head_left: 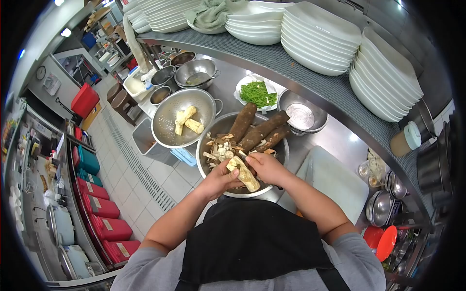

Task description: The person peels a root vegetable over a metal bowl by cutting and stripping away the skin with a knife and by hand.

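My left hand [219, 183] is wrapped round a partly peeled cassava root [245, 177] with pale yellow flesh, holding it over a large metal bowl [287, 157]. At the root's upper end is my right hand [266, 168], its fingers pinched together; what they grip is hidden. Several unpeeled brown cassava roots [264, 130] lean across the bowl, above a heap of peelings [221, 151]. To the left, a metal colander [165, 110] contains peeled cassava pieces [185, 118].
A plate of cut green vegetables [258, 93] and an empty metal bowl [302, 116] stand behind. At right lies a white cutting board [335, 184]. Stacked white dishes [318, 39] fill the shelf [272, 53] overhead. A grey bin [145, 138] is below the colander.
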Demonstrator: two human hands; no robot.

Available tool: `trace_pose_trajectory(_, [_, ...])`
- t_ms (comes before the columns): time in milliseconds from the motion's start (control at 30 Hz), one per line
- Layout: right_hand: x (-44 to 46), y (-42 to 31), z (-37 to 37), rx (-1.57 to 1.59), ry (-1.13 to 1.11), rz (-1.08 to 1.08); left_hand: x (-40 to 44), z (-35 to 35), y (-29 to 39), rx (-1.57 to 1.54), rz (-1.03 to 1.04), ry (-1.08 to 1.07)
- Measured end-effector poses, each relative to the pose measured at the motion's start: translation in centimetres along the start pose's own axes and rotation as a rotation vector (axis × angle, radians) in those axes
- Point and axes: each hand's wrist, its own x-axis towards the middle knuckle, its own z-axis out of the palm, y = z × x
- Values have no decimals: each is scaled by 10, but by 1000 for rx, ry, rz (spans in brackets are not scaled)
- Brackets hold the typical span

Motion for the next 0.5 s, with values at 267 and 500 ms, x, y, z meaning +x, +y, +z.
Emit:
trace_pose_trajectory(267, [-24,-14,-3,-547,128,-62,8,-3,3,-302,76,154])
trace_pose_trajectory(500, [-31,-15,-3,-478,274,-104,7,14,12,-218,157,290])
